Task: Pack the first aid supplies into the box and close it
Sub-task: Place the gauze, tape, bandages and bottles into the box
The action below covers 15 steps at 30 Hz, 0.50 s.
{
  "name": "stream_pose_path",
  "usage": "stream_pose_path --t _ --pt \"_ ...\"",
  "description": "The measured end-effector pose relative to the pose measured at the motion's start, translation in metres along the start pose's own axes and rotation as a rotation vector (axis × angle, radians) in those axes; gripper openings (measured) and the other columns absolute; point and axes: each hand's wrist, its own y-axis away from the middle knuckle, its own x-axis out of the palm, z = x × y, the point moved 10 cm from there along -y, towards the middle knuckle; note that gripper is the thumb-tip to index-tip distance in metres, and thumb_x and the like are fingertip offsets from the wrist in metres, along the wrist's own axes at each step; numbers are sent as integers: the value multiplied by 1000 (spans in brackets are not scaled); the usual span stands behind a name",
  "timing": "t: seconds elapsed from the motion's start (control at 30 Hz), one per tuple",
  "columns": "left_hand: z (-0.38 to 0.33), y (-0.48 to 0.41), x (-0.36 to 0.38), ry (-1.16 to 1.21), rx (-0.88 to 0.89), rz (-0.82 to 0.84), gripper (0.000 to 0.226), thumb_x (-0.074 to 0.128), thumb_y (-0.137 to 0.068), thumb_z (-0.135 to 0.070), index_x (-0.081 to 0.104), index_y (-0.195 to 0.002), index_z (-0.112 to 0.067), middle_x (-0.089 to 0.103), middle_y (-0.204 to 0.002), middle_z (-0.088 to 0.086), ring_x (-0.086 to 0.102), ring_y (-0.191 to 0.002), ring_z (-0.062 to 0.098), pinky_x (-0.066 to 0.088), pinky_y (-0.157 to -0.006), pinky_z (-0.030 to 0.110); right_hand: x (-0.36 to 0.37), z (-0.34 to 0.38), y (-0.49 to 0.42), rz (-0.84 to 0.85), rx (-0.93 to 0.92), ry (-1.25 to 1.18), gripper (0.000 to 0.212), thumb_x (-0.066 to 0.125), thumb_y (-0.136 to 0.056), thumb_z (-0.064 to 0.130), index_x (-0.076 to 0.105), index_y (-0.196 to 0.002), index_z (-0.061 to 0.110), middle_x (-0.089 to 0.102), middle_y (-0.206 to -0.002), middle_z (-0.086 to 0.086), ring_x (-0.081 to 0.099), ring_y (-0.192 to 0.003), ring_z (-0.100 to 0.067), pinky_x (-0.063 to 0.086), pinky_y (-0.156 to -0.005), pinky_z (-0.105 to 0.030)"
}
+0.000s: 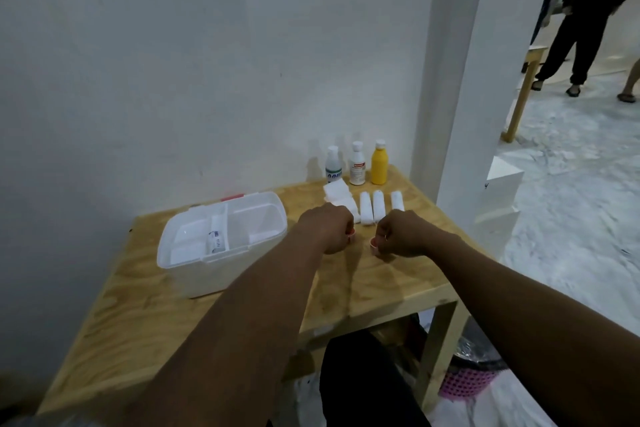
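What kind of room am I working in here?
Probably a bare workshop or storeroom, not a clinic: a rough plywood table against a scuffed white wall, a dusty concrete floor, and another wooden bench behind.

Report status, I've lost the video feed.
Left hand and right hand each closed on a small red item. Box open, bottles and bandage rolls unpacked. Nothing blocking.

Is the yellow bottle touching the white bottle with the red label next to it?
Apart. The head view shows a thin strip of wall between the yellow bottle and the red-labelled white bottle, from shoulder to base.
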Motion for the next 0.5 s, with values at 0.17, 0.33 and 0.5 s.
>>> stream_pose_path --t 0.17,0.33,0.5 --pt "4 -8 5 8 -39 -23 27 60 -96 -37 70 -114 -20 64 -115 7 63 -100 24 56 -86 40 -11 -14 -4 -40 8 -9 17 72 -83 34 73 -81 17 70 -91 -5 63 -88 -20 51 -75 -33" --pt "9 -13 18 47 -83 -25 28 59 -96 -37 69 -114 -18 64 -112 9 63 -95 24 54 -80 38 -22 -14 -4 -78 -3 -44 17 77 -79 37 64 -72 29 67 -97 -6 61 -92 -21 46 -74 -30" --pt "16 -9 -21 61 -47 -112 26 61 -94 -42 72 -110 -24 66 -112 6 64 -97 26 54 -82 37 -47 7 -5 -202 -67 -92 27 75 -81 39 58 -62 32 62 -76 4 60 -79 -17 44 -70 -29"
